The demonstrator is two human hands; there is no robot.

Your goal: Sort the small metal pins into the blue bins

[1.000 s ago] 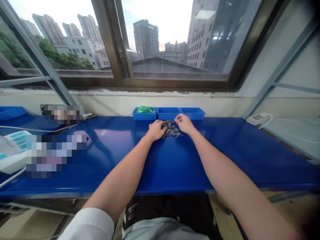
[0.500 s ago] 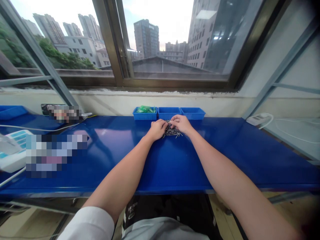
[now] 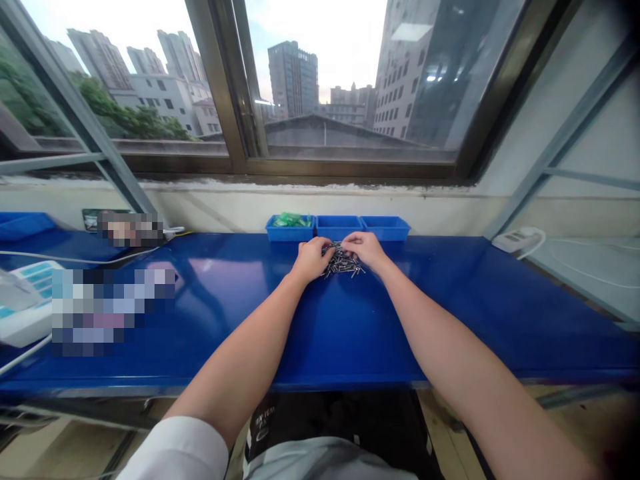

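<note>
A loose pile of thin metal pieces, like screws or pins [image 3: 345,265], lies on the blue table [image 3: 345,327] between my hands. My left hand [image 3: 312,260] rests at the pile's left edge, its thumb and forefinger a little apart over the pieces. On the other side my right hand [image 3: 366,249] has its fingertips pinched together above the pile's upper right. What sits in that pinch, if anything, is too small to make out. Just behind the pile stand three blue bins in a row: the left bin [image 3: 291,233] holds green pieces, while the middle bin [image 3: 339,224] and right bin [image 3: 385,229] show no contents.
A window [image 3: 350,172] and wall are behind the table. At the left are a blue tray [image 3: 23,223], a white device [image 3: 25,320], cables and blurred items. A white power strip [image 3: 515,239] lies at the right, beside a grey metal frame [image 3: 545,167].
My left thumb and forefinger have parted, and the left hand has drawn slightly back from the right. My right hand's fingertips have dropped a little toward the pile.
</note>
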